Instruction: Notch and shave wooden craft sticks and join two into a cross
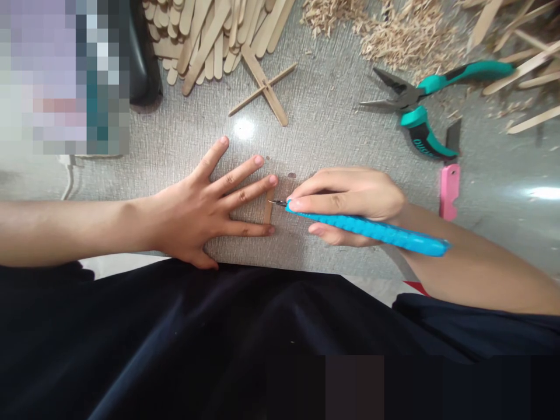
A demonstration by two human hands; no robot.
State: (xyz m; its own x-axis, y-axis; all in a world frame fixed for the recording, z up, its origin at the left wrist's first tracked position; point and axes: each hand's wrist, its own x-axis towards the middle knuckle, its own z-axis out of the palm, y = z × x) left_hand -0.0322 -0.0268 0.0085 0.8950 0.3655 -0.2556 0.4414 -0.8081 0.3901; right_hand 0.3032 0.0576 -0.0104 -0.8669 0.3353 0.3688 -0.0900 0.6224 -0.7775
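Note:
My left hand (199, 198) lies spread on the grey table. Two of its fingertips press the ends of a short piece of wooden craft stick (268, 211). My right hand (350, 195) grips a blue craft knife (371, 227), its handle slanting back over the wrist. The thin metal tip points left and meets, or nearly meets, the stick between the pressing fingers; whether it cuts into the wood I cannot tell. Beyond my hands, two sticks joined in a cross (265, 86) lie on the table.
A pile of craft sticks (210, 35) lies at the back, beside a black object (144, 52). Wood shavings (406, 35) are heaped at the back right. Teal-handled pliers (409, 96) and a pink-handled cutter (449, 189) lie right of them. More sticks (534, 67) are at far right.

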